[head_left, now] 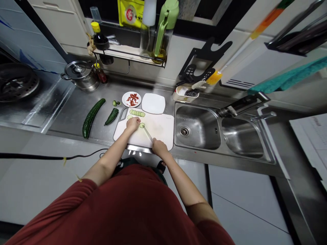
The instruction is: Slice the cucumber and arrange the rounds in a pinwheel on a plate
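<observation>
My right hand (pixel 159 148) is closed round the handle of a knife (pixel 148 133), whose tip touches a pale green cucumber slice (pixel 142 125) on the white cutting board (pixel 160 131). Just left of that slice, my left hand (pixel 133 124) rests over the board with its fingers pressed together; whatever they may hold is too small to make out. A row of overlapping slices (pixel 137 113) lies along the board's upper edge, with another slice (pixel 129 117) partly behind my left hand. Left of the board are a cut cucumber piece (pixel 111 116) and small end pieces (pixel 114 102).
Behind the board stand a plate of chopped red pieces (pixel 132 99) and an empty white plate (pixel 153 103). A whole cucumber (pixel 93 117) lies at the left, near a steel pot (pixel 81 75). The double sink (pixel 198 126) is at the right, a bottle rack (pixel 130 54) above.
</observation>
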Demonstrator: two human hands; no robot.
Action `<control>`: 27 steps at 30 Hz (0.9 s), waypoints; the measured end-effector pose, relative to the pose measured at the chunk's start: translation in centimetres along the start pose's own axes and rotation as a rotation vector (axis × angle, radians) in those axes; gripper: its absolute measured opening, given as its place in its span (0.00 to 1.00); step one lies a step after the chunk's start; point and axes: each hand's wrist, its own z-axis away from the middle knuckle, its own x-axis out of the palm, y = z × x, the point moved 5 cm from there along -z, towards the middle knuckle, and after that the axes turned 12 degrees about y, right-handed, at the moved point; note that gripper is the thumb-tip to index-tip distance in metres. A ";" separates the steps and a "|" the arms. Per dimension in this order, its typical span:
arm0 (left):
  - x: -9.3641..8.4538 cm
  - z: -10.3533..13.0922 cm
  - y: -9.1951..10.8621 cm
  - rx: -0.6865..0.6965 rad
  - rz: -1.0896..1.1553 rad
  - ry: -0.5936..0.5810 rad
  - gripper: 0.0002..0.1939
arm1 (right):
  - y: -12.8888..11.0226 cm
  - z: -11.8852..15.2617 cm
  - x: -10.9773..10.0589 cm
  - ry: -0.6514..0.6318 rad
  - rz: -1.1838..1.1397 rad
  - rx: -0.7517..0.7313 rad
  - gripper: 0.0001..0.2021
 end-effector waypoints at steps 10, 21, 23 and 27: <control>0.0 -0.2 0.0 -0.010 0.004 -0.013 0.11 | -0.6 -1.3 -0.4 0.014 0.015 -0.022 0.13; 0.1 -0.4 -0.1 -0.008 -0.015 -0.008 0.10 | -0.3 -0.9 -0.5 -0.013 0.004 -0.008 0.14; 0.0 -0.4 -0.1 -0.014 -0.020 -0.008 0.10 | -0.5 -0.9 -0.5 -0.011 0.003 -0.007 0.14; -0.1 -0.3 0.0 -0.017 -0.018 -0.023 0.10 | -0.6 -1.1 -0.6 -0.004 0.005 -0.012 0.14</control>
